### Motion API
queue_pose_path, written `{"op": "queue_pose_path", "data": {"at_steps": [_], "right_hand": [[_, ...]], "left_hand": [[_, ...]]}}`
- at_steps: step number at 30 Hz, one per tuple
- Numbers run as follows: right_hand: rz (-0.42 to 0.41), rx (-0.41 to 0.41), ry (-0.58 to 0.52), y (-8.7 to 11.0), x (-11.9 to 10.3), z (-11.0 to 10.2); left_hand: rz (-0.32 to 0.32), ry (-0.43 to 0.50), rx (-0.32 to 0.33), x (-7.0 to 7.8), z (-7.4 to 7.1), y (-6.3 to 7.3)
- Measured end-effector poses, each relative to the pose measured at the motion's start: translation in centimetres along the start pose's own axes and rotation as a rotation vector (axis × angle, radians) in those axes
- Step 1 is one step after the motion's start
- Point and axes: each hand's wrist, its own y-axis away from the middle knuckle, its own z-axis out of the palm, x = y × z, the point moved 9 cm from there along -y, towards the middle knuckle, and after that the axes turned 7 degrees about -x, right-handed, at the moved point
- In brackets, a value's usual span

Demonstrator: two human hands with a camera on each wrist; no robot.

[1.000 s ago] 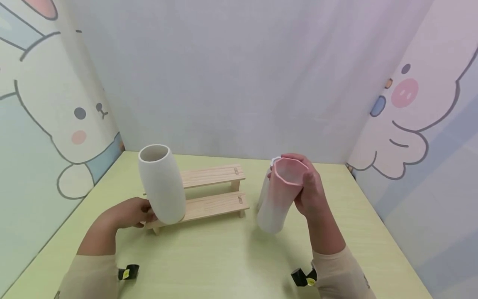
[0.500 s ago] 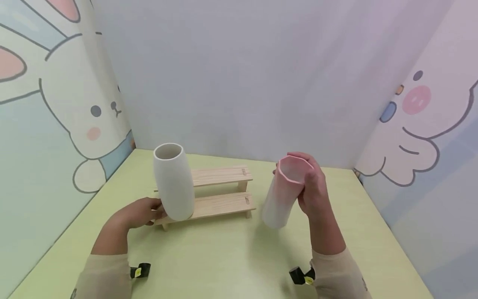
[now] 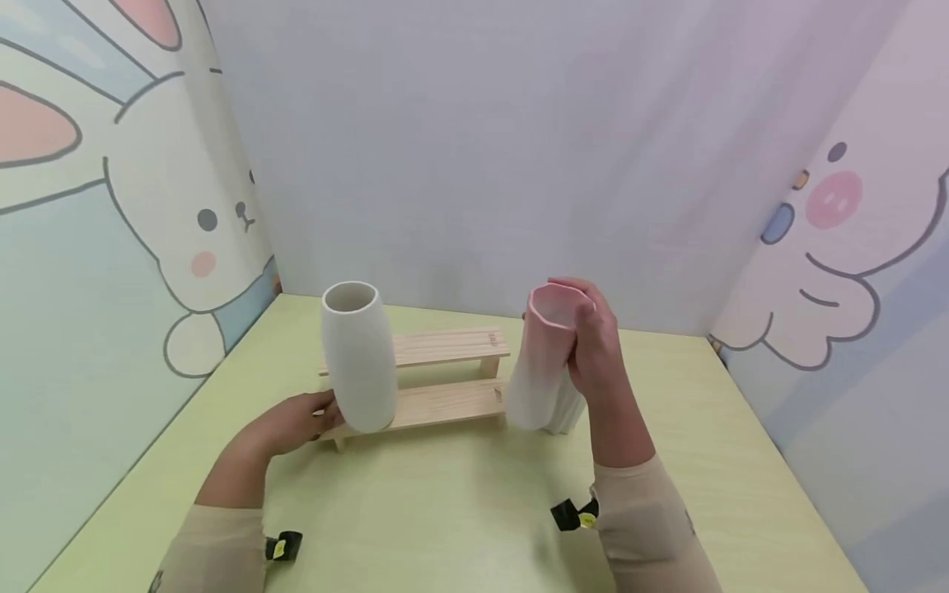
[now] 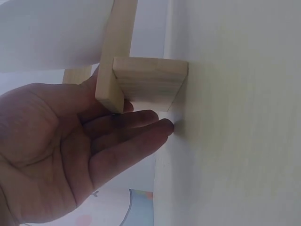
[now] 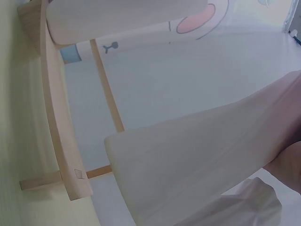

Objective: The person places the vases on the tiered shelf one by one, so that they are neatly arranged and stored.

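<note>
My right hand point(image 3: 596, 346) grips a pink-to-white vase point(image 3: 544, 354) near its rim and holds it tilted, its base close to the right end of the two-step wooden shelf point(image 3: 445, 403). In the right wrist view the pale lower part of this vase point(image 5: 188, 160) hangs above the lower step's level. A tall white vase point(image 3: 361, 362) stands on the left end of the lower step. My left hand point(image 3: 300, 422) holds that step's left end, with the thumb by its upper side and the fingers point(image 4: 127, 146) under it, as the left wrist view shows.
Behind the pink vase stands another white, ridged vase point(image 3: 567, 409), partly hidden; it shows too in the right wrist view point(image 5: 249, 202). The pale yellow table point(image 3: 415, 511) is bounded by a plain back curtain point(image 3: 474, 165) and cartoon-printed side walls point(image 3: 838, 272).
My right hand has carried the pink vase left and slightly up, towards the shelf. The ridged vase behind now shows to its right. The head view has shifted; my left hand stays at the shelf end.
</note>
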Motion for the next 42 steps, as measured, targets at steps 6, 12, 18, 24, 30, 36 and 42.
{"op": "queue_pose_path", "data": {"at_steps": [6,12,18,24,30,36,42], "right_hand": [[0.044,0.039,0.057,-0.9,1.6,0.2],[0.081,0.074,0.041,-1.7,3.4,0.8],[0.100,0.113,0.040,-2.3,4.2,0.9],[0.085,0.107,0.028,-2.8,4.6,1.5],[0.089,0.132,0.050,-3.2,5.2,1.6],[0.103,0.134,0.086,-3.4,6.0,2.1],[0.101,0.129,0.097,-3.3,6.7,2.5]], "left_hand": [[-0.017,-0.013,0.003,-0.3,0.1,-0.2],[-0.020,0.004,-0.030,-0.2,0.4,0.0],[-0.013,-0.012,-0.055,0.2,0.3,-0.4],[-0.035,-0.014,-0.061,0.0,0.5,-0.3],[-0.053,-0.038,-0.071,0.2,0.5,-0.1],[-0.048,-0.062,-0.079,0.4,0.4,0.1],[-0.041,-0.047,-0.092,0.2,0.6,-0.2]]}}
